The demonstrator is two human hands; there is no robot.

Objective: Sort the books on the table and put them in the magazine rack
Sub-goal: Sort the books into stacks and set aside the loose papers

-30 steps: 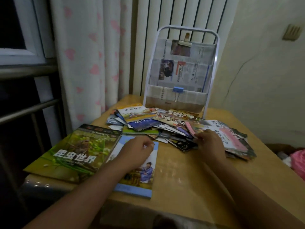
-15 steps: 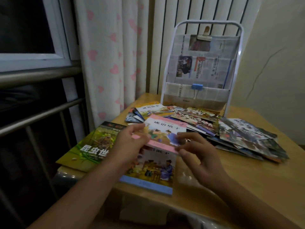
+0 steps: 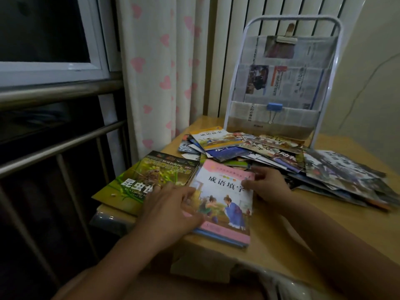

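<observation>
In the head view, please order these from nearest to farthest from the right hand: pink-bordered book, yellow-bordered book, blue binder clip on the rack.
1. Pink-bordered book: touching the right hand, front.
2. Yellow-bordered book: on the pile, behind.
3. Blue binder clip: on the white-framed magazine rack, farthest back.

This looks like a room in a home: a heart-printed curtain [image 3: 155, 68] hangs beside a window [image 3: 54, 68], with a white radiator [image 3: 227, 50] behind a small wooden table [image 3: 292, 245].

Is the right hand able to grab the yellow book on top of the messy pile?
Probably yes. The right hand rests on the pink book, just in front of the pile; the yellow book lies uncovered on top, with nothing between.
</observation>
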